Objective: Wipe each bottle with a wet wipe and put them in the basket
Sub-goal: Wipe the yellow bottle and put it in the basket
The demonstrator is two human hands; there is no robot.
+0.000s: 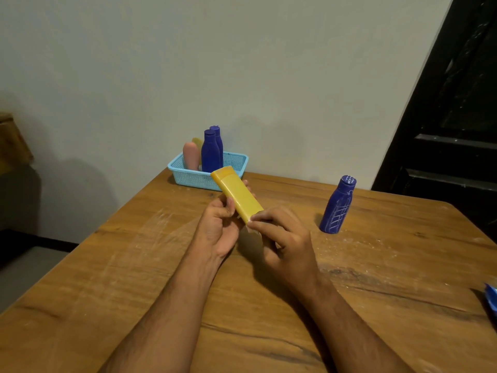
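A pale wall (242, 63) fills the back of the room; a black panelled door (451, 117) leans into view on the right; below them spreads the wooden table (134, 278), its grain smeared with whitish streaks. At the far edge sits the light-blue basket (188, 179), pressed close to the wall; inside it stand two blue bottles (211, 154), a pink bottle (191, 156) and a sliver of a yellow one behind, all upright. Out on the right, well apart from the basket, a lone blue bottle (337, 208) stands on the table with white scribbles on it; a scrap of blue packaging (491, 300) pokes in at the right edge. Centre stage, the yellow tube (236, 196) is held above the table, cap end pointing toward the basket and partly covering its near rim; the left hand (220, 224) curls its fingers round the tube's lower half; the right hand (282, 238) pinches a white wet wipe (251, 228) against the tube's bottom end.
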